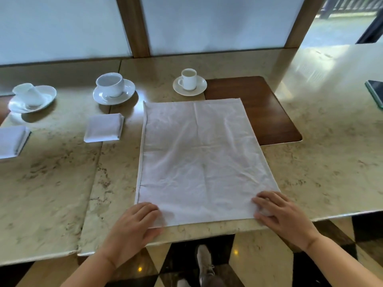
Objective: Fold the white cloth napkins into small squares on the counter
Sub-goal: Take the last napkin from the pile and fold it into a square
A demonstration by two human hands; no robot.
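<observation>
The open napkin (pixel 199 160) is lying flat on the marble counter (pixel 323 162), its far right corner overlapping a dark wooden mat (pixel 259 104); this napkin is serving as the reference for all positions. The left hand (pixel 134 222) is resting on its near left corner, fingers lightly bent, thumb lying on the counter just off the near edge. The right hand (pixel 281 212) is resting on its near right corner, fingers spread and loosely curved over the cloth. Whether either hand is pinching the hem or only pressing it flat, I cannot tell. Two folded squares are sitting left of the napkin: one (pixel 103 128) near its far left corner, another (pixel 13 140) further left at the frame edge. Three cups on saucers are standing beyond it; the closest cup (pixel 189 79) is just past its far edge. Judgement: first fold is being set up. To do it well, pinch both near corners evenly, carry them together to the far corners, align the hems, then smooth the crease outward from the centre, since the cloth is showing wrinkles.
</observation>
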